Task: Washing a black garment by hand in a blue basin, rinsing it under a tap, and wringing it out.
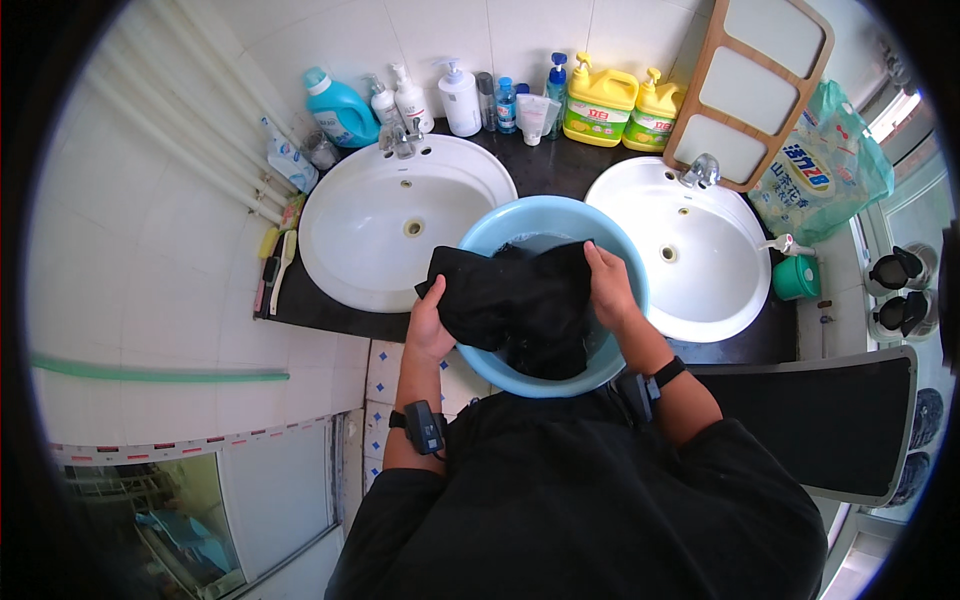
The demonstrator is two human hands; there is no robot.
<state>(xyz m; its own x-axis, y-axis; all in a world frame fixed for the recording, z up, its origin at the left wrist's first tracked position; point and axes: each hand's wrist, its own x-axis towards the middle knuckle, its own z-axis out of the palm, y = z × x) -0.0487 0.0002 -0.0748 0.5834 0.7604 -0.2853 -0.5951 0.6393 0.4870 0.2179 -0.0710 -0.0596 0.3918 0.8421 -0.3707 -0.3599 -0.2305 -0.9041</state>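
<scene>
A black garment (512,298) is stretched between my two hands above a light blue basin (628,240). My left hand (430,325) grips its left edge, just outside the basin's rim. At the opposite edge, my right hand (610,285) pinches the cloth over the basin's right side. The lower part of the garment hangs into the basin, where some water (540,243) shows behind it. What kind of garment it is I cannot tell. The basin sits at the counter's front, between two white sinks.
The left sink (350,230) and right sink (720,250) are set in a dark counter (560,178). Along the wall stand a blue detergent jug (340,110), white pump bottles (460,100) and yellow jugs (598,105). A wood-framed panel (750,90) leans at the right, beside a green plastic bag (825,170).
</scene>
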